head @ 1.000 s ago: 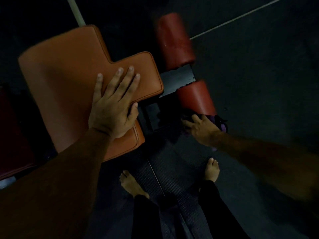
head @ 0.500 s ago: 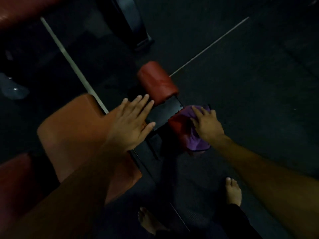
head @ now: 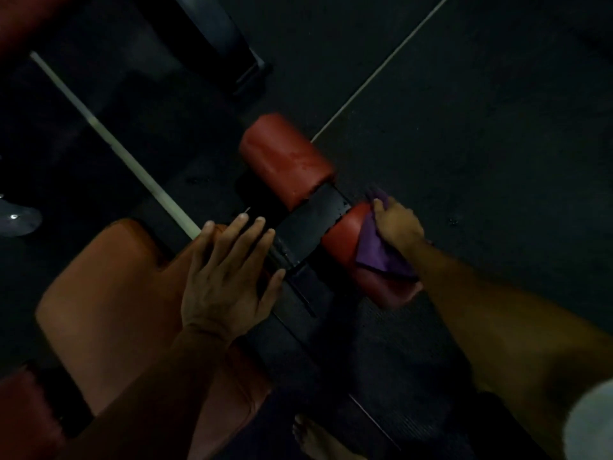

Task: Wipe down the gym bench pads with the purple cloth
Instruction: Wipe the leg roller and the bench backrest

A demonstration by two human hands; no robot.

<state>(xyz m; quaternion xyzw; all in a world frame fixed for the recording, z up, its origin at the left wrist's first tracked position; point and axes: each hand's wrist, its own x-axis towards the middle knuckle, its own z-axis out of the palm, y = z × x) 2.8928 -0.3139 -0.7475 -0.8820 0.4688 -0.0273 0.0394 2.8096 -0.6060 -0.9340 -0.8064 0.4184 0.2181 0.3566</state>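
Observation:
The purple cloth (head: 378,252) is draped over the near red roller pad (head: 341,239) of the gym bench. My right hand (head: 398,224) presses on the cloth at the roller's far right side, fingers curled over it. A second red roller pad (head: 285,157) lies farther away, across a black metal bracket (head: 308,230). My left hand (head: 229,277) rests flat with fingers spread on the end of the orange seat pad (head: 109,293), holding nothing.
A pale bar (head: 116,147) runs diagonally along the dark rubber floor at the left. A dark machine base (head: 232,44) stands at the top. Another red pad (head: 20,416) is at the bottom left corner. A bare foot (head: 315,439) stands below the bench frame.
My right hand has brought the cloth up from beside the near roller onto its top and slid it toward the roller's far side. The view has shifted forward; my left hand stays on the seat pad.

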